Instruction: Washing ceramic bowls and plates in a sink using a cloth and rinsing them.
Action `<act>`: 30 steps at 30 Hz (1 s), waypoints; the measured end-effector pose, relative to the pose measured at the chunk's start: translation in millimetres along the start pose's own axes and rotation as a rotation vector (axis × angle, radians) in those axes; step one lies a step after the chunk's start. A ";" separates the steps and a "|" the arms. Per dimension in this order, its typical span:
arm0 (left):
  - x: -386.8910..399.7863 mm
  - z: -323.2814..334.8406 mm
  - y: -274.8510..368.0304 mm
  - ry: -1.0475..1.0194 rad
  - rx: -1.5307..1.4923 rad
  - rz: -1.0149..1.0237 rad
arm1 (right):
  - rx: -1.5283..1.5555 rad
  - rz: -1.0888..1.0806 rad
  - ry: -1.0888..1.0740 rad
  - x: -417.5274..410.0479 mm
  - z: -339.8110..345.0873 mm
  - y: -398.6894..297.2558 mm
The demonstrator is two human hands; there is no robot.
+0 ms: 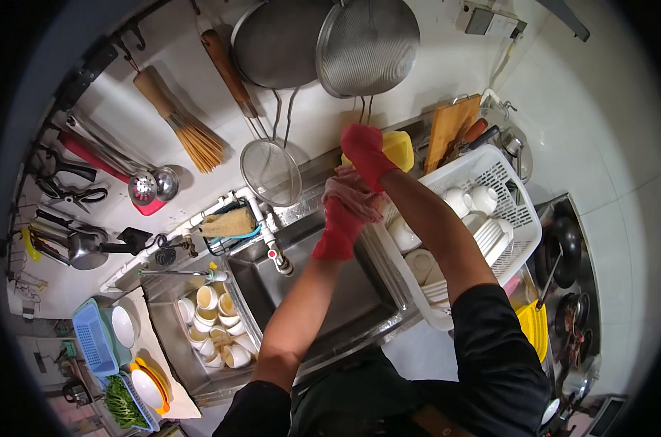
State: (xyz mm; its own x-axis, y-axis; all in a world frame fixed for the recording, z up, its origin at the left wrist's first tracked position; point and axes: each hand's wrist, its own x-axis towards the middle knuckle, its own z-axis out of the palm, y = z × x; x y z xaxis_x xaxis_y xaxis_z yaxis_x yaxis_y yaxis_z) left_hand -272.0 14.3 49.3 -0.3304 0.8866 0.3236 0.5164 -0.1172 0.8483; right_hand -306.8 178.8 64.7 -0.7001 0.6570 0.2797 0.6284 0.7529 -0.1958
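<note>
My left hand (pixel 340 232), in a red glove, is closed on a pink cloth (pixel 353 194) above the back right corner of a steel sink (pixel 287 289). My right hand (pixel 366 153), gloved in red too, is at the upper end of the cloth, its fingers bent; whether it grips the cloth is partly hidden. Just behind it stands a yellow plastic container (pixel 399 150). Right of the sink, a white plastic basket (pixel 519 218) holds white cups, bowls and plates. The left basin (pixel 172 333) holds several stacked white cups with brownish insides.
A faucet (pixel 280 262) reaches over the sink, beside a rack with a sponge (pixel 229 223). Strainers (pixel 270 172) and a bamboo brush (pixel 185 125) hang on the wall. A wooden cutting board (pixel 451 131) leans behind the basket. Pans (pixel 565 251) stand at the right.
</note>
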 end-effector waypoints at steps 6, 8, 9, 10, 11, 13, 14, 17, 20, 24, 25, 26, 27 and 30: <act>0.6 1.3 -6.6 -0.031 -0.108 0.038 | -0.037 0.005 -0.101 -2.9 1.7 -0.2; 0.0 -0.3 0.5 0.071 -0.745 -0.044 | -0.042 0.042 -0.101 -4.4 0.4 -1.4; -0.2 -2.5 5.0 0.094 -0.826 -0.104 | -0.058 0.046 -0.019 -4.1 -0.6 -2.0; 1.7 -6.1 10.4 0.116 -1.056 -0.068 | -0.040 0.037 -0.057 -2.2 -2.1 -2.3; 2.3 -12.3 15.0 0.029 -0.286 0.039 | -0.021 0.037 -0.117 -0.8 -3.0 -2.3; 4.0 -22.9 24.0 -0.046 0.491 0.132 | 0.005 0.008 -0.058 4.3 -4.1 -1.2; 3.3 -26.0 28.2 -0.056 0.573 0.114 | 0.031 0.000 0.002 5.4 -3.3 -0.3; -0.5 -30.7 36.9 -0.019 0.598 0.101 | 0.018 0.013 -0.056 2.9 3.9 3.6; 1.2 -30.0 42.7 0.170 0.453 0.200 | -0.054 -0.026 0.027 -5.0 11.8 4.5; 1.6 -38.8 55.8 0.073 0.520 0.080 | 0.044 -0.099 0.263 -7.1 -2.6 1.4; -1.6 -43.8 60.6 0.078 0.522 0.081 | 0.154 -0.067 0.267 -7.8 -11.7 1.4; -6.5 -50.1 65.4 0.103 0.582 0.209 | 0.263 -0.011 0.214 -10.4 -22.0 0.7; -14.9 -54.6 70.9 0.123 0.662 0.317 | 0.264 -0.040 0.264 -17.0 -32.5 0.1; -49.0 -64.6 83.2 0.059 0.738 0.238 | 0.831 0.017 0.190 -70.1 -63.6 7.6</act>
State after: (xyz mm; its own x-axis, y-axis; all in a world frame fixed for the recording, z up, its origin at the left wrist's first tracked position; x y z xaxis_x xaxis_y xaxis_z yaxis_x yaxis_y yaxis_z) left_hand -263.9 -67.8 131.1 -0.1759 0.8473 0.5012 0.9642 0.0456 0.2614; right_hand -231.4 136.0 103.5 -0.5771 0.7071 0.4087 0.1336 0.5754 -0.8069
